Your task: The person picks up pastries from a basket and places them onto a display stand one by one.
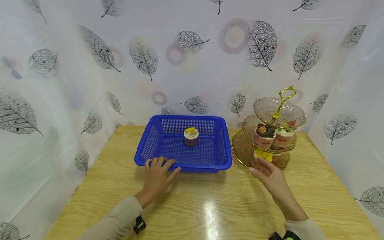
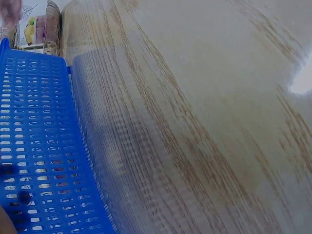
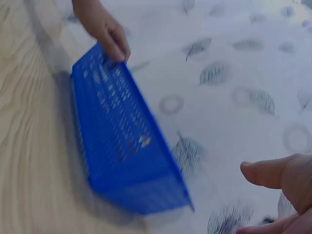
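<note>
My left hand (image 1: 157, 181) holds the near rim of a blue plastic basket (image 1: 139, 156), with the fingers over the edge. Inside the basket stands a small dessert cup (image 1: 191, 139) with white cream and a yellow topping. At the right, my right hand (image 1: 274, 181) is at the bottom tier of a three-tier stand (image 1: 238, 146), close to a yellow-topped dessert cup (image 1: 264, 155) that it partly hides. In the right wrist view, a wide gap shows between the thumb (image 3: 265, 174) and the fingers.
On the middle tier are a dessert cup with dark topping (image 1: 264, 136) and one with green and white topping (image 1: 284, 136). The stand's gold handle (image 1: 287, 93) rises above the top tier. A leaf-patterned curtain (image 1: 207, 80) surrounds the wooden table (image 1: 180, 206).
</note>
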`<state>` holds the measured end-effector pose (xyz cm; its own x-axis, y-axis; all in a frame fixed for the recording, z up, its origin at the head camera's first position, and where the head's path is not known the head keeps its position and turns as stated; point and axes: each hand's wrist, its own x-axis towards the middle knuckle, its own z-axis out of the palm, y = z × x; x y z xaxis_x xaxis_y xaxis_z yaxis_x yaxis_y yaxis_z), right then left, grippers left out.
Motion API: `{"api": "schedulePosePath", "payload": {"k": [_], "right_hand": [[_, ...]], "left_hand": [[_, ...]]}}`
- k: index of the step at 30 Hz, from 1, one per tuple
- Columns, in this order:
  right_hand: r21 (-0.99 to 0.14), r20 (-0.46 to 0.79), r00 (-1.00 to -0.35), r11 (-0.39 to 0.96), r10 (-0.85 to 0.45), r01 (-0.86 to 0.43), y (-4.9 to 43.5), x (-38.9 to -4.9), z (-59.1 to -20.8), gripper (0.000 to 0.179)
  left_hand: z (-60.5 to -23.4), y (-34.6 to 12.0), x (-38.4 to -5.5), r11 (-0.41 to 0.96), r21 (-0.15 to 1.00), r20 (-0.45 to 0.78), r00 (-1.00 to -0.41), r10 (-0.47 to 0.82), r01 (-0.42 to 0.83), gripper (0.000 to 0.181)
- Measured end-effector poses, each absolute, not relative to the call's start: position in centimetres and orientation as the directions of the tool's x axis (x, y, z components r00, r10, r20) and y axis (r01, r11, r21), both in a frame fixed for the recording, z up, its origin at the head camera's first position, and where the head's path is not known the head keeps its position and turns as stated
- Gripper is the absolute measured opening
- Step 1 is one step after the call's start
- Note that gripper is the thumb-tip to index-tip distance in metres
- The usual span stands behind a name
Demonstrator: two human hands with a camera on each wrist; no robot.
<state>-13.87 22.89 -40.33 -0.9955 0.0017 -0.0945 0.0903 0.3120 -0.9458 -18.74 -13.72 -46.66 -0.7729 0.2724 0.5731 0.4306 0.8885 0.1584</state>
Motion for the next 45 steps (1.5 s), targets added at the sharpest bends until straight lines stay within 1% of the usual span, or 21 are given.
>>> {"api": "schedulePosePath", "payload": {"k": [6,9,13,16,20,25,29,34,39,45], "right_hand": [[-0.962,-0.015,-0.995,0.273,-0.096,-0.012,19.3,-16.5,-37.4,0.069],[-0.965,0.029,-0.99,0.255,-0.14,-0.064,17.5,-18.6,-36.0,0.069],[-0.965,0.055,-0.983,0.242,-0.175,-0.097,15.2,-21.9,-34.6,0.072],[-0.967,0.073,-0.978,0.225,-0.193,-0.117,13.6,-24.6,-34.1,0.072],[-0.961,0.088,-0.973,0.239,-0.215,-0.14,11.7,-27.9,-34.5,0.073],[-0.967,0.009,-0.975,0.246,-0.221,-0.065,9.7,-31.2,-35.9,0.074],[-0.962,-0.064,-0.973,0.273,-0.22,0.001,8.5,-32.9,-37.1,0.075],[-0.942,-0.138,-0.972,0.327,-0.192,0.069,7.6,-33.8,-38.1,0.074],[-0.928,-0.212,-0.962,0.344,-0.173,0.142,7.4,-34.3,-39.1,0.074],[-0.921,-0.262,-0.938,0.349,-0.228,0.172,7.3,-35.5,-41.5,0.078]], "left_hand": [[-46.7,-13.8,-18.8,0.892,0.151,0.584,-0.766,0.268,0.427,0.041],[-46.7,-13.8,-18.8,0.892,0.145,0.593,-0.759,0.268,0.428,0.04],[-46.9,-13.8,-18.8,0.889,0.14,0.6,-0.751,0.274,0.436,0.037],[-46.9,-13.7,-18.8,0.889,0.142,0.6,-0.752,0.272,0.434,0.036],[-47.0,-13.6,-18.6,0.889,0.152,0.597,-0.757,0.266,0.432,0.037],[-46.9,-13.5,-18.6,0.886,0.162,0.597,-0.758,0.262,0.434,0.038],[-46.8,-13.7,-18.7,0.892,0.154,0.596,-0.76,0.259,0.425,0.038],[-46.6,-13.9,-18.8,0.899,0.145,0.583,-0.77,0.259,0.413,0.038],[-46.5,-13.9,-18.9,0.904,0.144,0.555,-0.789,0.262,0.402,0.042],[-46.4,-13.8,-18.8,0.895,0.153,0.557,-0.784,0.273,0.42,0.039]]}}
